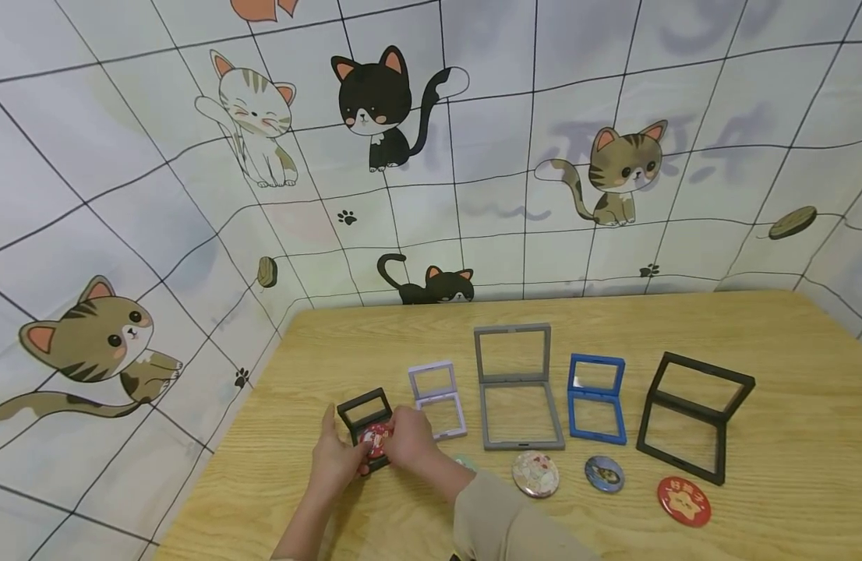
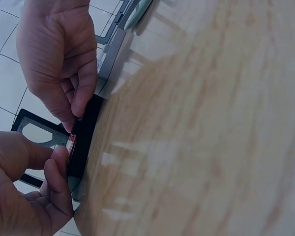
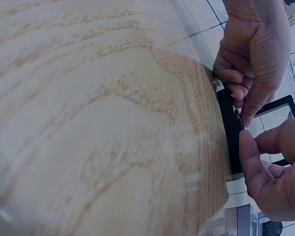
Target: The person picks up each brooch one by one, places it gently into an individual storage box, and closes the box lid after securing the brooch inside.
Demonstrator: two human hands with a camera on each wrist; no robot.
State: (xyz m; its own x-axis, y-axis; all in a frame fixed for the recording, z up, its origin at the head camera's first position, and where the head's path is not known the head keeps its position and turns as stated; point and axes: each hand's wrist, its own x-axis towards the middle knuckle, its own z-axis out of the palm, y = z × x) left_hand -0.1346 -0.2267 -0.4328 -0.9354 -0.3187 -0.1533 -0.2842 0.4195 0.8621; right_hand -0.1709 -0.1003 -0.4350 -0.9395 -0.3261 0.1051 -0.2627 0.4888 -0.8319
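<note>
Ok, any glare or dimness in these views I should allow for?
Head: bright, fairly even light, red badge distinct; left wrist: dimmer, pale reflections streaking the tabletop, black frame nearly without detail; right wrist: also dim, soft sheen across the tabletop.

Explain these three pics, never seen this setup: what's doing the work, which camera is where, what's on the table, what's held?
There's no robot: a person works bare-handed. The large picture comes from a head camera looking forward and down; the others from one camera on each wrist. The left hand and right hand pinch a red badge at the open small black frame. The wooden table also holds an open lilac frame, gray frame, blue frame and larger black frame. Nearer the person lie a green badge (mostly hidden), cream badge, blue badge and star badge.
</note>
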